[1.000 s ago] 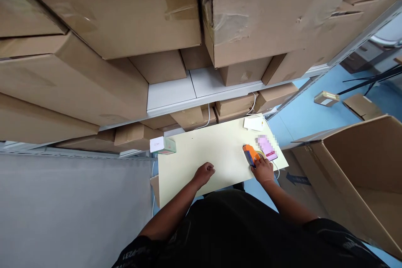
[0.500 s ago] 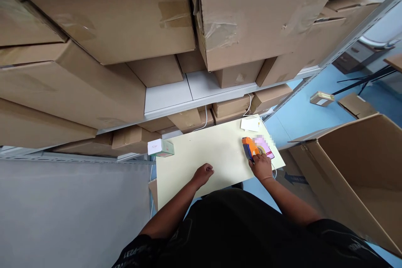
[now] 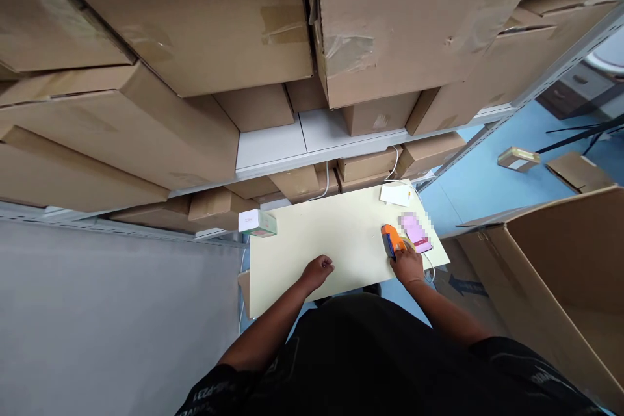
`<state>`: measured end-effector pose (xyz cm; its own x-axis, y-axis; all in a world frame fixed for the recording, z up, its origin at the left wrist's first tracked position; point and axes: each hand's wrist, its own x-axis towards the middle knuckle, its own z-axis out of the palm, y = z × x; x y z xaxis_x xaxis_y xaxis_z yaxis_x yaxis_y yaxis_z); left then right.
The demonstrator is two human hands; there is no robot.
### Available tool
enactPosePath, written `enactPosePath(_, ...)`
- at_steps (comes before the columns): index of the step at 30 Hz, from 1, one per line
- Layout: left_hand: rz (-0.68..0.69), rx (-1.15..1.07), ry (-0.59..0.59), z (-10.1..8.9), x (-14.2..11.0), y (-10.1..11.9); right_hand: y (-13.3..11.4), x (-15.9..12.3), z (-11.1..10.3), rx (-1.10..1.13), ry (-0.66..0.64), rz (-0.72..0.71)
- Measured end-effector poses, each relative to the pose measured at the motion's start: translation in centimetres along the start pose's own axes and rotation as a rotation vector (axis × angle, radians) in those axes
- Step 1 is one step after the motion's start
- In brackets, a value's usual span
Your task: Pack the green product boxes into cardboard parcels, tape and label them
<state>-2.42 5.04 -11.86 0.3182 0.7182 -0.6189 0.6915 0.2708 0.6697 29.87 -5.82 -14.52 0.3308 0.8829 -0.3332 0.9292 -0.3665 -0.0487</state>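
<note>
At the right end of the pale yellow table [image 3: 292,227], my right hand [image 3: 408,265] is wrapped round the near end of an orange and blue tape dispenser [image 3: 392,239], which has a yellowish roll in it. Just to the right of the dispenser lies a phone [image 3: 415,231] with a lit pink screen, partly blurred out. My left hand [image 3: 318,273] hovers at or over the table's near edge, its fingers curled together; whether anything is between them is hidden. A small white and green box [image 3: 258,223] stands at the table's far left corner.
A white card-like piece [image 3: 396,194] lies at the far right of the table, by a white cable. Behind, a shelf [image 3: 273,149] is stacked with cardboard boxes [image 3: 195,32]. A large open carton [image 3: 536,286] stands at my right on the blue floor.
The tape dispenser has come slightly nearer to me with my right hand, baring more of the phone. My left hand keeps its curled shape. The view has shifted a little.
</note>
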Motion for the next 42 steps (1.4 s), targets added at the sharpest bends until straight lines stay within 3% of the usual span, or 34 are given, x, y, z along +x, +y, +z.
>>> enactPosePath(6, 0.008, -0.017, 0.01, 0.4, -0.6, -0.2, 0.3, -0.4, 0.1, 0.015, 0.029, -0.011)
enactPosePath(13, 0.026, -0.063, 0.045, 0.3, -1.3, -0.4, 0.0, -0.8, -1.9, 0.066, 0.172, -0.111)
enactPosePath(20, 0.015, -0.098, 0.09, -0.4, -2.7, -1.2, -4.5, 0.1, -5.0, 0.518, 0.103, -0.234)
enactPosePath(26, -0.02, -0.202, 0.24, 0.1, -4.1, -2.0, -7.5, 1.3, -7.2, 0.747, 0.033, -0.351)
enactPosePath(35, -0.127, -0.574, 0.564, 4.4, -10.1, -2.8, -7.1, 3.5, -7.6, 0.643, -0.102, -0.57)
enactPosePath(42, -0.205, -0.772, 0.757, 8.7, -16.2, -5.0, -11.0, 1.6, -7.5, 0.561, -0.213, -0.792)
